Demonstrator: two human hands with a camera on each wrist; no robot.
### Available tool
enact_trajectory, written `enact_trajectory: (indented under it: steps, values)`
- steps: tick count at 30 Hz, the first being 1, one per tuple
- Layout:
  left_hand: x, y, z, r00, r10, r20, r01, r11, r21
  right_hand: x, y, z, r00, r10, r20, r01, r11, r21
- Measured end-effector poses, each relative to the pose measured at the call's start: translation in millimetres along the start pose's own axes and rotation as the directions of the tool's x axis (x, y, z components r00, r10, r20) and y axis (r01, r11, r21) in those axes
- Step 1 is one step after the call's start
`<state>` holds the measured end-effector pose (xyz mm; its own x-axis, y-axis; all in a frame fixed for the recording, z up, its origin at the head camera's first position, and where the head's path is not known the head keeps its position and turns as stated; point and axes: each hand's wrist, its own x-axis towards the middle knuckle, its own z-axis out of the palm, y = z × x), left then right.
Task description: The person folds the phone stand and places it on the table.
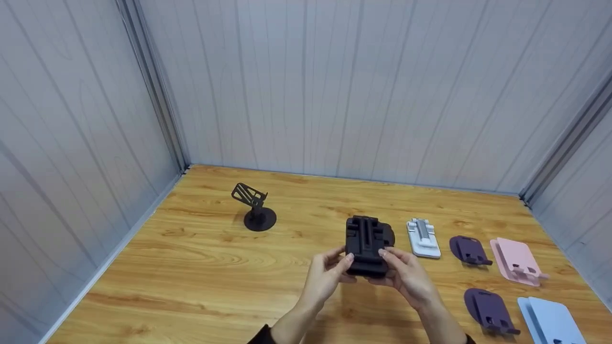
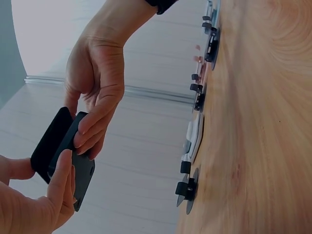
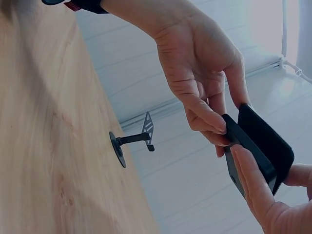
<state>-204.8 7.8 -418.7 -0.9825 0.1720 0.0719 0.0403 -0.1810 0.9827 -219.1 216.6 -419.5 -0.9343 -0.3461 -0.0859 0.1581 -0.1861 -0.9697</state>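
Both hands hold a black folding phone stand (image 1: 366,241) above the table, its hinged arm side facing up. My left hand (image 1: 325,279) pinches its lower left edge, thumb on top. My right hand (image 1: 411,279) grips the lower right edge the same way, thumb near the arm. In the left wrist view, a narrow gap shows between the stand's two plates (image 2: 51,134). Just behind it on the table, partly hidden, sits a dark stand with a round base (image 1: 389,235).
Left of the hands stands an unfolded black stand (image 1: 258,217) on a round base. To the right lie a white stand (image 1: 424,243), two dark purple stands (image 1: 471,251), a pink one (image 1: 516,258) and a light blue one (image 1: 554,322). Pale panels (image 1: 306,86) wall the table.
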Motion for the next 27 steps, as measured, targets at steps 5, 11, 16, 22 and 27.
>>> enact_trajectory:
  steps: [5, 11, 16, 22, 27]
  values:
    - [-0.8, -2.9, 3.1, 0.999, 0.021, -0.032, -0.022, 1.000, -0.022, -0.6, -0.5, 2.3, 1.000, -0.004, -0.011, 0.004, 0.998, -0.059]
    - [-3.6, -8.0, 6.4, 0.997, 0.041, -0.058, -0.045, 0.997, -0.063, -1.1, -1.7, 3.7, 0.999, 0.006, -0.035, -0.010, 0.995, -0.102]
    - [-3.7, -13.1, 7.6, 0.999, 0.038, -0.028, -0.039, 0.998, -0.042, -1.9, -1.8, 0.5, 0.998, 0.027, -0.065, -0.035, 0.990, -0.136]
    - [2.3, -13.0, -4.0, 0.999, 0.024, 0.026, -0.026, 0.995, 0.096, -7.5, -0.7, -16.3, 0.994, 0.064, -0.094, -0.079, 0.983, -0.165]
    - [20.4, -9.9, -38.8, 0.991, 0.070, -0.110, -0.047, 0.979, 0.199, -15.7, 1.0, -38.4, 0.986, 0.111, -0.126, -0.134, 0.973, -0.190]
